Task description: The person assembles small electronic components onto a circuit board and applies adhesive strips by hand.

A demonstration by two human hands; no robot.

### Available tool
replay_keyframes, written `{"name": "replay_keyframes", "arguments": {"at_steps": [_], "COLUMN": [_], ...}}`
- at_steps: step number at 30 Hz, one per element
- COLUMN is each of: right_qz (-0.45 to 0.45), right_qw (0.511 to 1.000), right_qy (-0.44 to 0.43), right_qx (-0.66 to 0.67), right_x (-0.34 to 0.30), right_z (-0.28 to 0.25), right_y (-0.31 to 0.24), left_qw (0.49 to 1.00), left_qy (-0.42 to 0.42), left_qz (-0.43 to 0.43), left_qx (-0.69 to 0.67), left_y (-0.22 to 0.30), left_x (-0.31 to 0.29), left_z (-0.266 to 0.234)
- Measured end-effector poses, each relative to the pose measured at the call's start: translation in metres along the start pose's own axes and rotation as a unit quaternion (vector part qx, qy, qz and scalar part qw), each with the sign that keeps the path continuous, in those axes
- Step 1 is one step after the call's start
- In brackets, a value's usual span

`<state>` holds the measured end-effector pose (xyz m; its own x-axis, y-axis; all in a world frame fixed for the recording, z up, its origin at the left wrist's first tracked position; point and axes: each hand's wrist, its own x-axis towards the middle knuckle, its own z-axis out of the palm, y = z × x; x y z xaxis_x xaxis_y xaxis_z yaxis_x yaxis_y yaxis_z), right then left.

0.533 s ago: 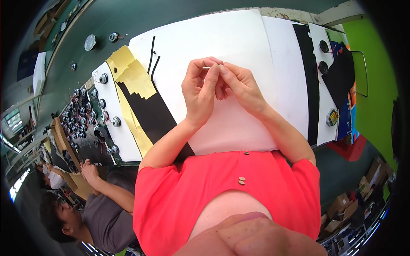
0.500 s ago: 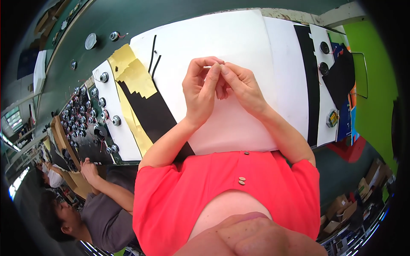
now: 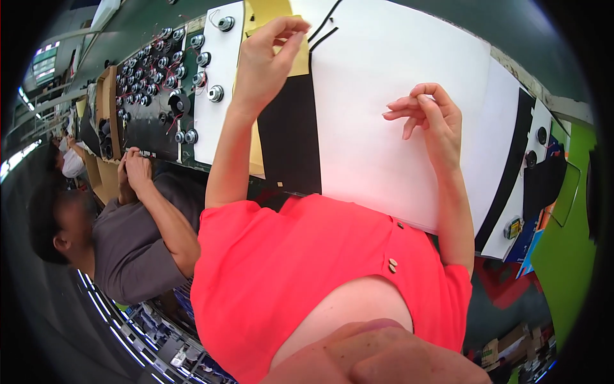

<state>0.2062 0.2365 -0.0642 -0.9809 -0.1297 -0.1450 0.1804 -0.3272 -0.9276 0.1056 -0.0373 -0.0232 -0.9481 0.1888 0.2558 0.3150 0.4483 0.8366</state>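
My left hand (image 3: 272, 64) is raised over the yellow paper (image 3: 297, 61), close to two thin black strips (image 3: 323, 37). Its fingers are bent, with a small gap showing between thumb and fingertips, and I see nothing between them. Over the white sheet (image 3: 377, 160), my right hand (image 3: 438, 125) brings thumb and forefinger together in a pinch while other fingers stretch to the left. Whatever is in that pinch, if anything, is too small to make out. A black sheet (image 3: 289, 134) lies below the yellow paper, with a tiny pale piece (image 3: 279, 184) near its front edge.
Many small round speakers (image 3: 147, 80) with red wires stand at the left, several more on a white board (image 3: 220, 118). At the right are a long black strip (image 3: 508, 173), dark speakers (image 3: 531, 159) and black cloth (image 3: 543, 185). A co-worker (image 3: 141, 237) sits at left.
My hands were together over the white sheet and have parted. The left has moved left to the yellow paper; the right stays over the sheet. The view has turned toward the left.
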Motion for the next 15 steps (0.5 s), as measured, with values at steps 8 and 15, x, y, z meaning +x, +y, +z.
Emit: {"name": "replay_keyframes", "arguments": {"at_steps": [8, 15], "right_qz": [0.044, 0.058], "right_qw": [0.997, 0.993], "right_qy": [-0.006, -0.063], "right_qx": [-0.065, -0.080], "right_x": [-0.003, -0.008], "right_z": [0.017, 0.029], "right_y": [-0.001, 0.005], "left_qw": [0.974, 0.972], "left_qy": [-0.046, -0.019], "left_qz": [-0.020, 0.018], "left_qx": [0.221, 0.232], "left_y": [-0.035, -0.049], "left_x": [-0.040, -0.047], "left_z": [-0.048, -0.042]}}
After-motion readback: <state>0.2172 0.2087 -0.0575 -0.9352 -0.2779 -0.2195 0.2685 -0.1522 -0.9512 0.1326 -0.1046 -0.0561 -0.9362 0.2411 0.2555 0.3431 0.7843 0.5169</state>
